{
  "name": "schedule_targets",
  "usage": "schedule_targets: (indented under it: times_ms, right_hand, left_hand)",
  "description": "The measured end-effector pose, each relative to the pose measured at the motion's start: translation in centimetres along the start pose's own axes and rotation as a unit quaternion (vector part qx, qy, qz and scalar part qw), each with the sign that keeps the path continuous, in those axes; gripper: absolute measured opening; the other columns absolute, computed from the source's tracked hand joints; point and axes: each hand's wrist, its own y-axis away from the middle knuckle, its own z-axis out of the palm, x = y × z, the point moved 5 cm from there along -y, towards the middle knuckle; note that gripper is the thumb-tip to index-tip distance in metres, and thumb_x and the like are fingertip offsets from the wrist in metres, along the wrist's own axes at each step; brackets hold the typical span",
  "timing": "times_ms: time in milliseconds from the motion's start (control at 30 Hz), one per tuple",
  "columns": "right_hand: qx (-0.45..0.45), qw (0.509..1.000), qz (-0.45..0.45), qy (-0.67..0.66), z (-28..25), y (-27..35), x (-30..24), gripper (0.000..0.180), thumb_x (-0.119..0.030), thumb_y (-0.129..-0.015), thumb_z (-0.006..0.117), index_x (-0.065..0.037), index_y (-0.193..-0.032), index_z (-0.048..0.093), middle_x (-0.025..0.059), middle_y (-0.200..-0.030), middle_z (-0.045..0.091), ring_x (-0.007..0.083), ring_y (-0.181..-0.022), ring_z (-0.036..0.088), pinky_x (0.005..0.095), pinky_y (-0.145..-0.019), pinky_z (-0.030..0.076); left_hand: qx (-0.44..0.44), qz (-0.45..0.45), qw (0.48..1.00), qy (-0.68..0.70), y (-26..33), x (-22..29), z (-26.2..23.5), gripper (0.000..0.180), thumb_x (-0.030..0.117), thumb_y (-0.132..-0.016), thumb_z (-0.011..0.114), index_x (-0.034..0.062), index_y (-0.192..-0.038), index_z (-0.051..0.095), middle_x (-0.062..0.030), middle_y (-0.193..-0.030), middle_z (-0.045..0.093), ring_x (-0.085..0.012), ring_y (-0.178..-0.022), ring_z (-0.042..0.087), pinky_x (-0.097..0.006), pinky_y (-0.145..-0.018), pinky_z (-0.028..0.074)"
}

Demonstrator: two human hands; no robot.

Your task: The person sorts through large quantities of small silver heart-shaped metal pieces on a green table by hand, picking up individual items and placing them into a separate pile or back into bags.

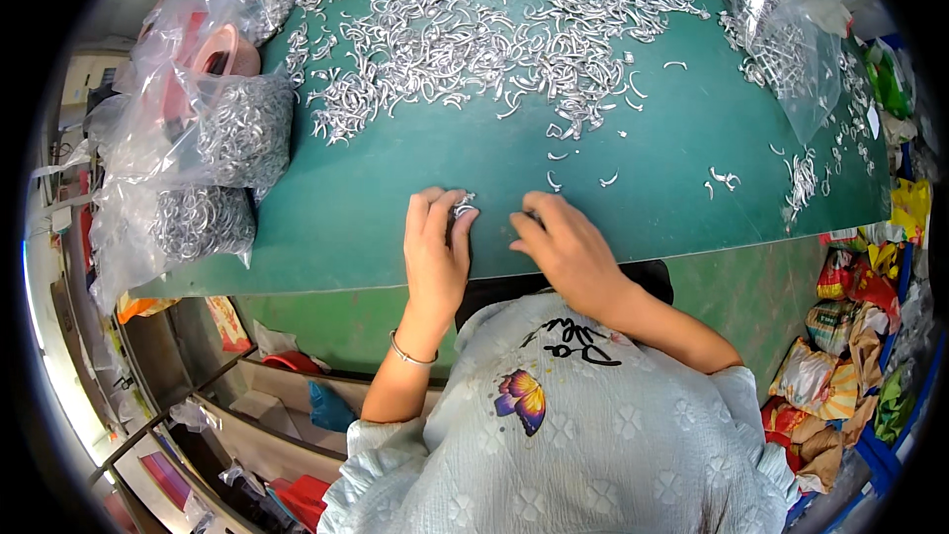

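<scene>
Silvery metal pieces (465, 206) sit pinched between the thumb and fingers of the left hand (436, 249), near the centre of the frame. Just to its right, the right hand (570, 249) has bent fingers; whether it grips anything I cannot tell. A loose heap of curved pieces (425, 51) spreads over the green table (366, 183) at upper middle; filled clear bags (242, 133) stand at left.

Green tabletop (346, 208), silvery pieces (474, 49), pale-blue flower-patterned shirt (613, 425), purple-and-orange butterfly (521, 402).
</scene>
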Motion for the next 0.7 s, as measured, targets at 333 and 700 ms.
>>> schedule_targets:
  times_ms: [333,700]
  right_hand:
    - [0.060,0.990,0.101,0.077,-3.2,1.0,3.5,0.030,-0.006,-0.082,0.069,0.002,-0.108,0.058,0.0160,-0.107,0.053,0.0343,-0.097,0.055,0.0417,-0.080,0.048]
    - [-0.006,0.998,0.056,-0.030,-1.0,-0.6,1.9,0.030,0.008,-0.078,0.054,0.004,-0.108,0.058,0.0173,-0.110,0.054,0.0358,-0.106,0.054,0.0412,-0.089,0.048]
  left_hand:
    - [-0.002,0.028,1.000,0.005,-2.2,0.8,1.5,0.023,-0.002,-0.083,0.069,-0.0013,-0.105,0.063,-0.0142,-0.101,0.056,-0.0293,-0.084,0.057,-0.035,-0.076,0.048]
    - [-0.042,0.083,0.992,0.088,3.7,4.1,1.4,0.061,-0.001,-0.079,0.071,-0.0041,-0.134,0.045,-0.0235,-0.136,0.047,-0.0433,-0.129,0.045,-0.047,-0.106,0.038]
